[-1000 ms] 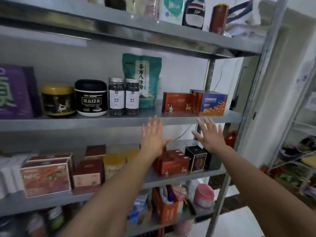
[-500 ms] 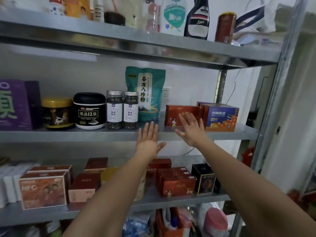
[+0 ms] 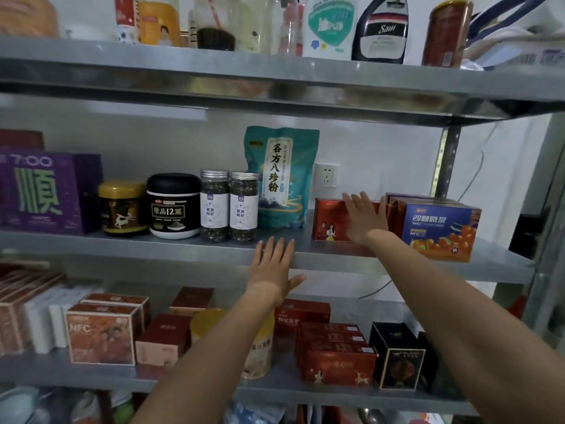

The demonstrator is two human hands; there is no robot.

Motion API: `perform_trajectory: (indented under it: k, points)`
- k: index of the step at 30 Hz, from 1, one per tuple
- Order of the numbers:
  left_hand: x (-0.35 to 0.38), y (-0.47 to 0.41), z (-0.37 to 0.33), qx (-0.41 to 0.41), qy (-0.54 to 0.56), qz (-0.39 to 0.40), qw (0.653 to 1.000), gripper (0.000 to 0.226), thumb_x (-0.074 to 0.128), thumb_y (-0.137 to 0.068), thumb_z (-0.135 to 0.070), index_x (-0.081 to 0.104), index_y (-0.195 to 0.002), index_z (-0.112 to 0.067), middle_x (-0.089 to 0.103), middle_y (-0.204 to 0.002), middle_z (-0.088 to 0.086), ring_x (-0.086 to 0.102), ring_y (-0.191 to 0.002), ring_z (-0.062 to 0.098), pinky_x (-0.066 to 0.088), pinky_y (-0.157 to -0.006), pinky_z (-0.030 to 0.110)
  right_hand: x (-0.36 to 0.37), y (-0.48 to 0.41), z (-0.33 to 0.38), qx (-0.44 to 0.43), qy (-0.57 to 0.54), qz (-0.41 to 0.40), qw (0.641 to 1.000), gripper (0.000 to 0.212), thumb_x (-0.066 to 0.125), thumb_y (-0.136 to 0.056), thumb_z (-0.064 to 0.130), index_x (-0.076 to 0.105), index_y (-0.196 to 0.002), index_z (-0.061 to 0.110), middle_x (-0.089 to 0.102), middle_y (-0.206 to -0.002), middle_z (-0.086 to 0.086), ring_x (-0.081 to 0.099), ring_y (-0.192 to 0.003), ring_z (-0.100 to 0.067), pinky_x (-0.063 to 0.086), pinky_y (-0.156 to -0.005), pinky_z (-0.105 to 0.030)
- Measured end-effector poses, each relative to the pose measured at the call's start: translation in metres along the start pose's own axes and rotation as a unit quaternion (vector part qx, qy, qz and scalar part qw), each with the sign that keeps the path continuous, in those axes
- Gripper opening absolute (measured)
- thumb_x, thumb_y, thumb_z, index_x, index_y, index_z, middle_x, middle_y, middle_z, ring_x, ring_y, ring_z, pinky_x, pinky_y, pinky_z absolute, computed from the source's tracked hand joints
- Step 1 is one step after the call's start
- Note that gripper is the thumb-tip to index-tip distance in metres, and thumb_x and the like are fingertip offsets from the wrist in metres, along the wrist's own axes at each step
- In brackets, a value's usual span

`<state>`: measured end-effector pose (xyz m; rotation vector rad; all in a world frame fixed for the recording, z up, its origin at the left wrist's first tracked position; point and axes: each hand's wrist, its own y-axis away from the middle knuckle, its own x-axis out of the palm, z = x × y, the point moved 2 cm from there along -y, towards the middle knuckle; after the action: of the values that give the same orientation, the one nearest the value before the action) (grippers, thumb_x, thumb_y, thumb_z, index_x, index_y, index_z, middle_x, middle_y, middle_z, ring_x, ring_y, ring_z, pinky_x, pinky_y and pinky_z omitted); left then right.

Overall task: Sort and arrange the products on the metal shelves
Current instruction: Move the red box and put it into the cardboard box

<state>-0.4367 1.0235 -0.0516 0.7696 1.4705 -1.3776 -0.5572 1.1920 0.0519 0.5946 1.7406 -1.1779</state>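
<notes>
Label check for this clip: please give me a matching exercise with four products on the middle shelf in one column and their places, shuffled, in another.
Things:
1. purple box
2. teal pouch
3. red box
4. blue and orange box

Places:
A. partly covered by the right hand
B. far left end of the middle shelf
C. upright, just left of the wall socket
D. farthest right of the four

Pairs: 1-B, 2-C, 3-A, 4-D
</notes>
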Motion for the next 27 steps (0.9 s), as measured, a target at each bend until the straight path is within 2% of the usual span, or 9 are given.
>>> perform_trajectory:
  k: [2, 4, 8, 11, 14, 17, 20, 23, 27]
  points:
    - [-0.001, 0.002, -0.002, -0.001, 0.007, -0.013, 1.0, 0.079, 0.024, -0.096, -0.065, -0.004, -0.155, -0.02, 0.002, -0.164, 0.005, -0.006, -0.15, 0.026, -0.017, -0.115, 0.043, 0.0, -0.003, 0.008, -0.029, -0.021, -0.047, 0.998, 0.067, 0.051, -0.092, 0.025, 0.023, -0.153, 0.021, 0.03, -0.156, -0.007, 0.019, -0.147, -0.025, -0.003, -0.118, -0.055]
    - [-0.001, 0.004, -0.002, 0.001, 0.012, -0.024, 1.0, 0.078, 0.026, -0.096, -0.065, 0.002, -0.155, -0.018, 0.006, -0.163, 0.005, -0.003, -0.15, 0.026, -0.014, -0.117, 0.042, -0.002, -0.007, 0.013, -0.053, -0.046, -0.084, 0.994, 0.059, 0.053, -0.093, 0.033, 0.034, -0.148, 0.024, 0.041, -0.151, -0.007, 0.03, -0.142, -0.025, 0.001, -0.119, -0.053]
    - [-0.003, 0.003, 0.002, 0.012, 0.023, -0.024, 0.999, 0.079, 0.026, -0.095, -0.066, 0.004, -0.155, -0.019, 0.007, -0.163, 0.004, -0.001, -0.15, 0.025, -0.009, -0.119, 0.042, -0.004, -0.014, 0.002, -0.023, -0.102, -0.033, 0.994, 0.065, 0.055, -0.093, 0.048, 0.031, -0.15, 0.027, 0.032, -0.156, -0.005, 0.02, -0.146, -0.026, -0.005, -0.117, -0.056]
    - [-0.003, 0.002, 0.003, 0.021, 0.039, -0.027, 0.999, 0.079, 0.024, -0.095, -0.068, 0.006, -0.155, -0.019, 0.009, -0.162, 0.003, 0.001, -0.149, 0.025, -0.007, -0.119, 0.041, -0.003, -0.014, -0.006, -0.032, -0.156, 0.014, 0.987, 0.064, 0.065, -0.089, 0.04, 0.037, -0.146, 0.028, 0.038, -0.15, -0.006, 0.024, -0.142, -0.03, 0.01, -0.115, -0.06]
    - [-0.005, 0.003, 0.007, 0.012, 0.11, -0.035, 0.993, 0.078, 0.024, -0.095, -0.066, 0.01, -0.155, -0.018, 0.013, -0.162, 0.004, 0.005, -0.149, 0.022, -0.004, -0.119, 0.038, -0.009, -0.01, -0.009, -0.04, -0.265, -0.035, 0.963, 0.056, 0.076, -0.082, 0.024, 0.052, -0.133, 0.021, 0.049, -0.132, -0.01, 0.031, -0.131, -0.031, 0.029, -0.104, -0.037]
    - [-0.012, 0.005, 0.012, -0.012, 0.272, -0.062, 0.96, 0.075, 0.034, -0.097, -0.058, 0.009, -0.156, -0.017, 0.024, -0.16, 0.007, 0.016, -0.147, 0.023, 0.008, -0.119, 0.039, -0.015, 0.007, -0.012, -0.047, -0.306, -0.069, 0.948, 0.048, 0.081, -0.076, 0.013, 0.059, -0.119, 0.015, 0.051, -0.114, -0.008, 0.036, -0.12, -0.031, 0.025, -0.087, -0.026]
    - [-0.025, 0.009, 0.013, -0.04, 0.447, -0.124, 0.885, 0.078, 0.057, -0.094, -0.041, 0.013, -0.155, -0.022, 0.031, -0.157, 0.003, 0.026, -0.144, 0.02, 0.023, -0.118, 0.042, -0.019, 0.032, -0.013, -0.072, -0.319, -0.11, 0.939, 0.047, 0.083, -0.072, 0.008, 0.063, -0.114, 0.011, 0.054, -0.109, -0.009, 0.041, -0.115, -0.033, 0.026, -0.086, -0.025]
    - [-0.039, 0.017, 0.008, 0.024, 0.478, -0.174, 0.861, 0.067, 0.064, -0.092, -0.024, 0.032, -0.15, -0.019, 0.042, -0.15, 0.001, 0.036, -0.134, 0.008, 0.031, -0.115, 0.035, -0.028, 0.059, -0.009, -0.089, -0.341, -0.142, 0.925, 0.051, 0.085, -0.068, 0.005, 0.064, -0.114, 0.007, 0.059, -0.11, -0.015, 0.045, -0.112, -0.034, 0.033, -0.094, -0.032]
    - [-0.05, 0.031, 0.006, 0.059, 0.478, -0.212, 0.85, 0.046, 0.061, -0.094, -0.012, 0.05, -0.138, -0.005, 0.059, -0.127, 0.005, 0.052, -0.117, 0.011, 0.042, -0.1, 0.022, -0.039, 0.084, -0.009, -0.093, -0.372, -0.136, 0.913, 0.053, 0.082, -0.073, 0.005, 0.062, -0.121, 0.012, 0.056, -0.117, -0.01, 0.045, -0.114, -0.026, 0.039, -0.1, -0.038]
